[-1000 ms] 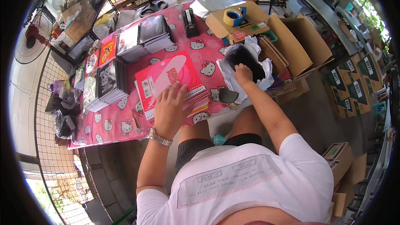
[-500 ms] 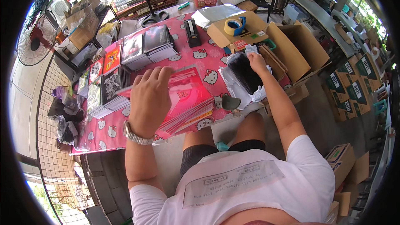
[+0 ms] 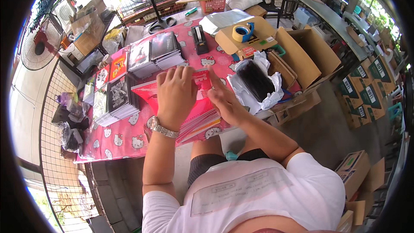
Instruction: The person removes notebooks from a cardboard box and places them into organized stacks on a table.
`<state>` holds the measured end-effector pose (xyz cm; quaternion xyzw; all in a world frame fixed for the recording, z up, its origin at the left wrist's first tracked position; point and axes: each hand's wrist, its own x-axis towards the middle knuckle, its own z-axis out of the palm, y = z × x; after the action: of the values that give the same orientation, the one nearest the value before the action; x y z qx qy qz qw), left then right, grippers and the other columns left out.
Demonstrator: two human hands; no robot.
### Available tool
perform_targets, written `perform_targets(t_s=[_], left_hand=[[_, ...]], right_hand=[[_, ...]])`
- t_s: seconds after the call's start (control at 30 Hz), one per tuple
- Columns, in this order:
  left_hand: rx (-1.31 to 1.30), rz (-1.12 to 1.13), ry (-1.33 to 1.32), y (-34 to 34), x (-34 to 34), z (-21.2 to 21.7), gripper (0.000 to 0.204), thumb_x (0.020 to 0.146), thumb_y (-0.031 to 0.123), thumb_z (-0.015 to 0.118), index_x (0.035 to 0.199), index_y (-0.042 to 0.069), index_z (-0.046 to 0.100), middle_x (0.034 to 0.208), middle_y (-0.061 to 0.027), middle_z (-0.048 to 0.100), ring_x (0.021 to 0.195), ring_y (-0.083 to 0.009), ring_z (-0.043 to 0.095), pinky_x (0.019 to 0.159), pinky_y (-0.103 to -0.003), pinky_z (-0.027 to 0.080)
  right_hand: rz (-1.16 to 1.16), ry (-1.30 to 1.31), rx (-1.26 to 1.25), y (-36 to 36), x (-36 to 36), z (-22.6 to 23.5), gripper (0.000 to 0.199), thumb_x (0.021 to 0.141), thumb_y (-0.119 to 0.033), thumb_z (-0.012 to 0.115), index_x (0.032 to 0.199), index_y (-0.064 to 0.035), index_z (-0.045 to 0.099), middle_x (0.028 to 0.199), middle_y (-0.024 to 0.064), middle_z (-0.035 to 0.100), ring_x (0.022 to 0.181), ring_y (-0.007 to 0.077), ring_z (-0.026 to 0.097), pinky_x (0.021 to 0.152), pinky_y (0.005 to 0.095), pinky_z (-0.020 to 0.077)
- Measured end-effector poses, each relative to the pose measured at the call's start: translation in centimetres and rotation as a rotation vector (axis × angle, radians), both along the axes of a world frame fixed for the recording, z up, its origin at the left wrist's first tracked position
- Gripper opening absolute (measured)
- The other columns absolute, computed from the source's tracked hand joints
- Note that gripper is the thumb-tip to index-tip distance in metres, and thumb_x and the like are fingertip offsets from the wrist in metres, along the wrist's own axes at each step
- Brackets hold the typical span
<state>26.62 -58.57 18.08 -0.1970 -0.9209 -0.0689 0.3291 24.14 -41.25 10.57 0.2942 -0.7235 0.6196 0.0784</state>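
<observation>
Both hands bear on a stack of flat pink-red packets [image 3: 196, 112] at the near edge of the bench [image 3: 116, 140]: the left hand [image 3: 174, 97] lies flat on top with fingers spread, gripping nothing, and the right hand [image 3: 224, 101] presses its fingers against the stack's right side, not closed around it. Judgement: the stack overhangs the near edge and its glossy layers look fanned, so uneven pressure could slide packets off toward the floor. A sideways push from the right could also nudge the white bag with the black bundle [image 3: 256, 82] just beside it.

Pink packet stack [image 3: 196, 116] under both hands
</observation>
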Motion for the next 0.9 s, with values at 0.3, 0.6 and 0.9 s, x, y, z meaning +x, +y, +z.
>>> perform_targets(t_s=[0.3, 0.6, 0.9], left_hand=[[0.138, -0.16, -0.061, -1.0, 0.1, 0.5, 0.02, 0.08, 0.009, 0.067, 0.1, 0.007, 0.062, 0.091, -0.0072, 0.066, 0.088, -0.0272, 0.061, 0.084, -0.039, 0.041], [0.175, -0.179, -0.065, -0.7, 0.3, 0.5, 0.015, 0.083, 0.015, 0.069, 0.095, 0.008, 0.064, 0.09, -0.0061, 0.068, 0.087, -0.0261, 0.063, 0.084, -0.039, 0.041], [0.169, -0.186, -0.073, -0.4, 0.1, 0.6, 0.014, 0.084, 0.015, 0.069, 0.095, 0.007, 0.064, 0.089, -0.0065, 0.068, 0.085, -0.0267, 0.062, 0.084, -0.038, 0.041]], right_hand=[[0.017, 0.408, 0.208, 3.4, -2.8, 6.5, 0.027, 0.086, 0.001, 0.065, 0.11, -0.0082, 0.07, 0.091, 0.0101, 0.066, 0.081, 0.0222, 0.066, 0.071, 0.0329, 0.0528], [0.186, 0.265, 0.294, 4.4, -2.7, 7.5, 0.029, 0.086, 0.007, 0.061, 0.109, -0.0086, 0.071, 0.086, 0.0059, 0.059, 0.078, 0.0187, 0.057, 0.068, 0.0302, 0.0483], [0.271, 0.543, 0.254, 4.7, -4.2, 7.4, 0.028, 0.094, 0.004, 0.053, 0.116, -0.0071, 0.067, 0.081, 0.0032, 0.057, 0.069, 0.013, 0.055, 0.067, 0.0269, 0.0484]])
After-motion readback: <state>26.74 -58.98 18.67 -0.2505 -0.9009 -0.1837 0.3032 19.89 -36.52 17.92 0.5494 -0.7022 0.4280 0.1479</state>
